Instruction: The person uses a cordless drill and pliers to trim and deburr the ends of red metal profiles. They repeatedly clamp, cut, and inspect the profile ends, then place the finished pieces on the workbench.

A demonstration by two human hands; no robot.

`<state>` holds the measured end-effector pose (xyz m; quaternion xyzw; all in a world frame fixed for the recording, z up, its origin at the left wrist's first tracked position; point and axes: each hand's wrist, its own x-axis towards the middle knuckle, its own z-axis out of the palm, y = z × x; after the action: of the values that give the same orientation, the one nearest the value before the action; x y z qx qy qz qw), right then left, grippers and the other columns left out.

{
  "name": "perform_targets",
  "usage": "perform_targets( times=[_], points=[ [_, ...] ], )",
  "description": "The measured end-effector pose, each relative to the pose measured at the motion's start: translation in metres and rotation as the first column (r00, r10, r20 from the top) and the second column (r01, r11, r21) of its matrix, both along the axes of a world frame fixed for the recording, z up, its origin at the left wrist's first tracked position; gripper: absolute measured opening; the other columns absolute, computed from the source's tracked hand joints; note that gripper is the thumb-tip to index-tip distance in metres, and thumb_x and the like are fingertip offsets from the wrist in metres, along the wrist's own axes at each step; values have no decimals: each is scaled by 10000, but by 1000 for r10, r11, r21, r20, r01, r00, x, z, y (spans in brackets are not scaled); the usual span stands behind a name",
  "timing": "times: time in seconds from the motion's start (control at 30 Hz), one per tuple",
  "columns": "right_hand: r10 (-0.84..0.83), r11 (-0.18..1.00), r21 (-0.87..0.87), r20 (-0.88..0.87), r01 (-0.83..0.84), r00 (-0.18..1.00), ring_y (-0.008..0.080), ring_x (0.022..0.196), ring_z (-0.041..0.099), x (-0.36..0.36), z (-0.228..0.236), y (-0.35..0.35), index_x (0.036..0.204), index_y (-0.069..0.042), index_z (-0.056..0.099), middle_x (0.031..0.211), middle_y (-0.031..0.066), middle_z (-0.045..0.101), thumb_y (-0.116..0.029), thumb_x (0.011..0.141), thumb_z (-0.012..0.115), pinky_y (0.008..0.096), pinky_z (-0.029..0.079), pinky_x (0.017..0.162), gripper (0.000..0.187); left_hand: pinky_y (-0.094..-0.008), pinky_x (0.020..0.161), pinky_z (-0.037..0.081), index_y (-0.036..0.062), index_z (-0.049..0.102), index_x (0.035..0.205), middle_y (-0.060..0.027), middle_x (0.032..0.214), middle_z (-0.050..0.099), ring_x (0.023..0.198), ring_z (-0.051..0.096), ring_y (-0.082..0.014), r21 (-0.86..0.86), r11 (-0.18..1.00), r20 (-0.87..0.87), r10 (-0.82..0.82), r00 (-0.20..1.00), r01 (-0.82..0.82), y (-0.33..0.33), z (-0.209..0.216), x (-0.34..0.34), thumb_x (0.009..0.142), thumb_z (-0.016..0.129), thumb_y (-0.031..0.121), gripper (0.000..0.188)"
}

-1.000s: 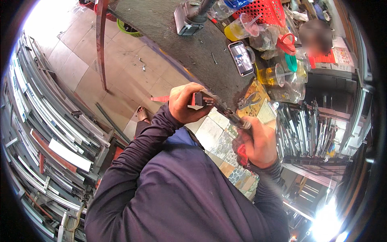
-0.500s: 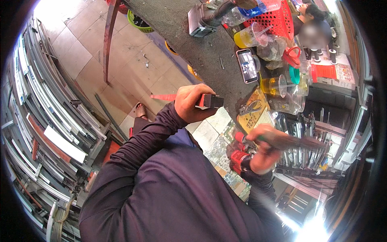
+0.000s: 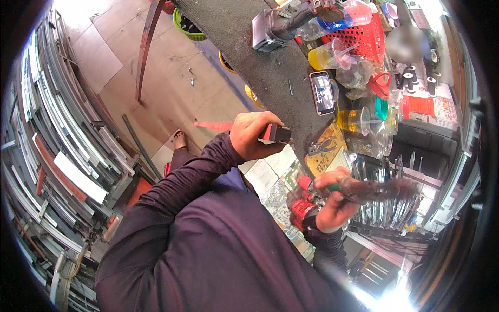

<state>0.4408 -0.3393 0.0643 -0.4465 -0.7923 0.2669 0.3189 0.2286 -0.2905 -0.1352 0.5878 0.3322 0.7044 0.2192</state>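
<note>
My left hand (image 3: 257, 136) is closed around a long red bar (image 3: 213, 126), whose squared dark end sticks out beyond my thumb and fingers. The bar's other end reaches out to the left, over the floor. Lower right, my right hand (image 3: 337, 202) grips a dark tool with a green handle (image 3: 382, 191); motion smears its far end, so I cannot tell its exact kind. Beneath and beside my right wrist are red-and-black power tools (image 3: 301, 207), partly hidden. Pliers (image 3: 323, 146) lie on a yellow board (image 3: 332, 136) between my hands.
On the dark bench (image 3: 283, 78) lie a phone (image 3: 322, 93) and a cordless tool's battery base (image 3: 266, 31). Drink cups (image 3: 353, 120) and a red basket (image 3: 364, 34) crowd its far side. Long metal profiles (image 3: 57, 125) fill the left rack. A red-brown bar (image 3: 147, 49) stands over the tiled floor.
My right hand has shifted slightly left and down, still gripping the tool. My left hand keeps its hold on the red bar. The whole view has moved a little.
</note>
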Motion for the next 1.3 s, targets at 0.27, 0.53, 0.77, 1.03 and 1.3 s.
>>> perform_targets(
  times=[0.27, 0.53, 0.77, 1.03, 1.3],
  points=[
    [-6, 1000, -20, 49, 7, 999, 242, 958, 674, 1, -3, -7, 1167, -27, 696, 995, 50, 756, -256, 1080, 728, 524, 404, 1094, 247, -386, 728, 622, 72, 652, 1133, -117, 970, 774, 831, 797, -310, 12, 1000, 24, 6, 1000, -6, 4, 1, 0, 775, 970, 87, 480],
    [-173, 978, -139, -96, 159, 980, 123, 795, 641, 2, -19, -3, 1317, -6, 605, 925, 65, 714, -195, 1165, 583, 280, 495, 746, 244, -432, 802, 609, 38, 633, 1231, -162, 1065, 742, 931, 763, -378, -62, 998, 12, -31, 999, 32, 4, -5, -12, 813, 900, 63, 497],
    [-293, 893, -374, -61, 250, 954, 128, 756, 644, 14, -94, 15, 1107, -11, 658, 847, 56, 707, -268, 1161, 629, 310, 497, 727, 264, -416, 1035, 564, -45, 564, 1377, -227, 1274, 733, 1122, 745, -309, -120, 992, 92, 52, 994, -41, -5, -9, -35, 1083, 637, 161, 366],
    [-390, 914, 153, 79, 376, 917, 454, 853, 648, 15, -178, 90, 999, 32, 680, 915, 209, 624, -308, 1023, 790, 517, 497, 761, 358, -396, 1039, 590, -21, 587, 1450, -190, 1308, 764, 1151, 782, -273, -239, 961, 8, 143, 990, -137, -9, 0, -70, 1017, 740, 24, 461],
    [-495, 847, 206, -30, 490, 868, 422, 927, 742, 22, -240, 150, 1098, 13, 750, 990, 204, 763, -355, 986, 849, 512, 569, 838, 397, -426, 1128, 570, 4, 562, 1466, -140, 1360, 711, 1335, 697, -267, -370, 926, 114, 122, 986, -72, -38, 24, -77, 1026, 751, -20, 480]
  ],
)
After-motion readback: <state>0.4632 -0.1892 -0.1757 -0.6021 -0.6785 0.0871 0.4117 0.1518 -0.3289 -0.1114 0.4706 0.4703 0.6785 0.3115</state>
